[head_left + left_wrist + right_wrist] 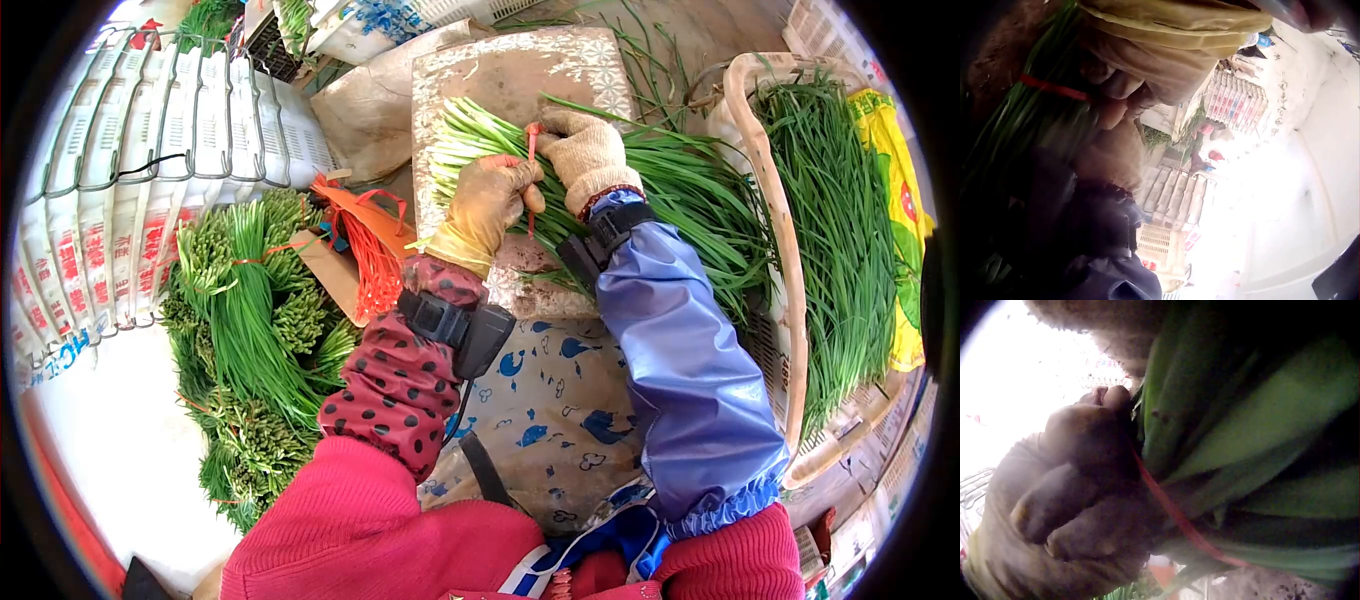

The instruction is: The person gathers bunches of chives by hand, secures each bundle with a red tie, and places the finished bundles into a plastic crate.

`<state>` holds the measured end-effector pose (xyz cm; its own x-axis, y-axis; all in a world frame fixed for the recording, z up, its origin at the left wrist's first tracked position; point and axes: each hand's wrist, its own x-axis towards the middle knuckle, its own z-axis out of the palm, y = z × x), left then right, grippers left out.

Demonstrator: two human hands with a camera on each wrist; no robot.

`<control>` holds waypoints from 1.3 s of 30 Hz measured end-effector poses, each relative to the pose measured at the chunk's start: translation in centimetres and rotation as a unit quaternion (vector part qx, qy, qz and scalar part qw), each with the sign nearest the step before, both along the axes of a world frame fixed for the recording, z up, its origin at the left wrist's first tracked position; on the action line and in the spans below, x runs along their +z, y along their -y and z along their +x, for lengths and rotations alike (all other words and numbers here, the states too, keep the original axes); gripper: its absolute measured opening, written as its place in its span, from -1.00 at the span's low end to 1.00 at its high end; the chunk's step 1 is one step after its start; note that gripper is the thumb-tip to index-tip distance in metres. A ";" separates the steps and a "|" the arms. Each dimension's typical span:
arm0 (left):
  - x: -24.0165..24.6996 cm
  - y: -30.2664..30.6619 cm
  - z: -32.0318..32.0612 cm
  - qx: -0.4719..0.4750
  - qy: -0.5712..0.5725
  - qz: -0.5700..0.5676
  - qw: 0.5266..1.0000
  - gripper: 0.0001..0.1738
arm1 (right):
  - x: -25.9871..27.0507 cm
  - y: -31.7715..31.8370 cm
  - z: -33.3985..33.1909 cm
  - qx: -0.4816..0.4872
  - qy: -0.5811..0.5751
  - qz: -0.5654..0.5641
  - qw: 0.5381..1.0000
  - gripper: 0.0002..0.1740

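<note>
1. Left hand (480, 205) was curled closed, pinching the red band (532, 150) on the bunch (475, 135), apparently so that it stayed snug and did not slip.
2. Right hand (587, 150) lay against the bunch on the leafy side of the band, fingers bent; whether they gripped band or leaves could not be told. Its place probably steadied the stalks.
3. Both hands met near the middle of the bunch, likely because a pull there drew the stalks together evenly.
4. The bunch lay across the board (500, 65), pale ends to the person's left and leaves to the right; the board seemed to give a firm base.
5. Loose greens (830, 230) filled the crate (792, 300) at the right, probably for easy reach.
6. Spare strips (372, 262) lay at the left of the board, seemingly handy for the left hand.
7. Tied bunches (250, 330) sat beyond them, presumably set apart from the loose greens.
</note>
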<state>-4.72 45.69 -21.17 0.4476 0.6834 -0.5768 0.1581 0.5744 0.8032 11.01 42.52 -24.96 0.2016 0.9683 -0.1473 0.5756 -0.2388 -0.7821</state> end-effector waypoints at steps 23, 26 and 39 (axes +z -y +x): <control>-0.2 1.8 2.2 0.070 -0.110 0.109 0.985 -0.77 | 1.3 0.9 1.2 -0.031 -0.222 -0.010 0.975 -0.56; 0.0 1.8 2.3 0.055 -0.142 0.120 0.981 -0.80 | 1.9 0.8 1.1 -0.050 -0.196 -0.038 0.979 -0.53; -0.9 -3.2 0.7 -0.229 -0.119 0.518 0.816 -0.24 | 4.9 0.4 -0.5 -0.125 -0.100 0.053 0.986 -0.68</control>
<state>-4.07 48.90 -22.08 0.7522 0.6520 0.0958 0.3880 -0.5557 0.7353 10.47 42.10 -20.11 0.4127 0.9044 -0.1088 0.3418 -0.2644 -0.9018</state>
